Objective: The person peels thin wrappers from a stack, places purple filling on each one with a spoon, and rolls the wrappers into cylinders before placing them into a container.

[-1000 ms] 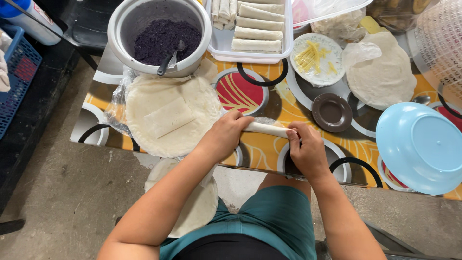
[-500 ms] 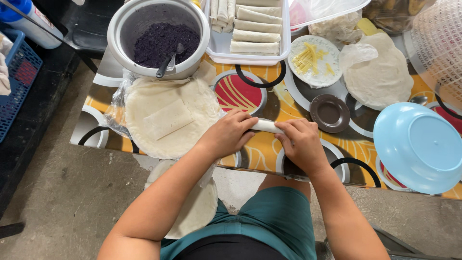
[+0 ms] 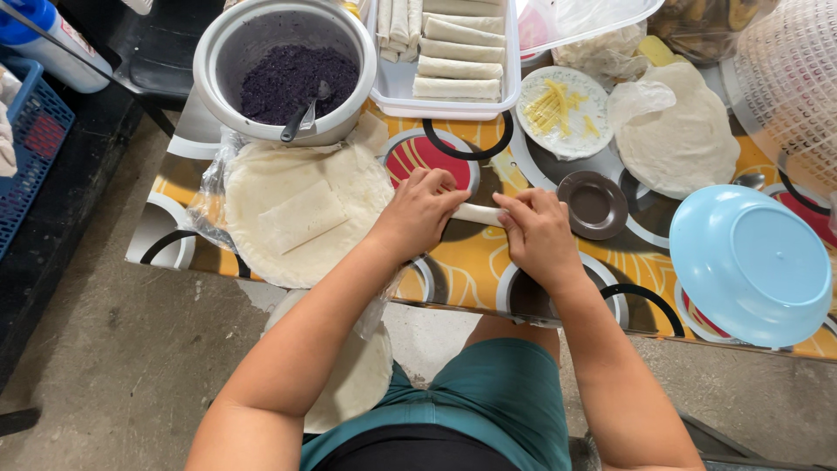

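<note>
- My left hand and right hand both curl over one thin white roll, fingers closed on its two ends; it lies on the patterned worktop between them.
- I judge this roll nearly finished: it is already tight and tube-shaped.
- Done so far: a row of finished rolls fills the white tray behind my hands.
- Left to do: a stack of round wrappers sits just beside my left hand, with a folded piece on top.
- The pot of purple filling, spoon in it, looks well stocked.
- A plate of yellow strips stands near the tray.
</note>
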